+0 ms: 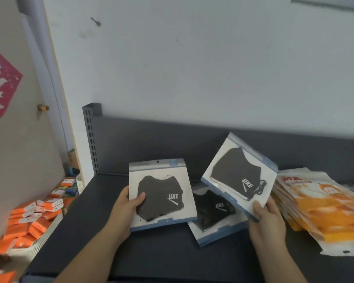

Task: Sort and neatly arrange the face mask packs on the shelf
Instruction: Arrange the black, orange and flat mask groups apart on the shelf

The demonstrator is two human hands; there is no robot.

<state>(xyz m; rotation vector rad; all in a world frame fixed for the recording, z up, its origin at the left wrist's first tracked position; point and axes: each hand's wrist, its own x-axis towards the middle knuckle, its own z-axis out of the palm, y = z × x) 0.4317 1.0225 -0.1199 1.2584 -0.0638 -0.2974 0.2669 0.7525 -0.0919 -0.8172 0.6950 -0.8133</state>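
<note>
Head view: mid-sorting, a first pack (161,193) was gripped by the left hand (129,203) and a second pack (239,172) by the right hand (266,213) over the shelf (151,252); stacking both squarely was judged next.

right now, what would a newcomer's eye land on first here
Two black mask packs held above the dark shelf: one upright pack in the left grip, one tilted pack in the right grip, a third pack lying between them. Next, the orange pack stack at the right and orange boxes in a basket lower left.
</note>
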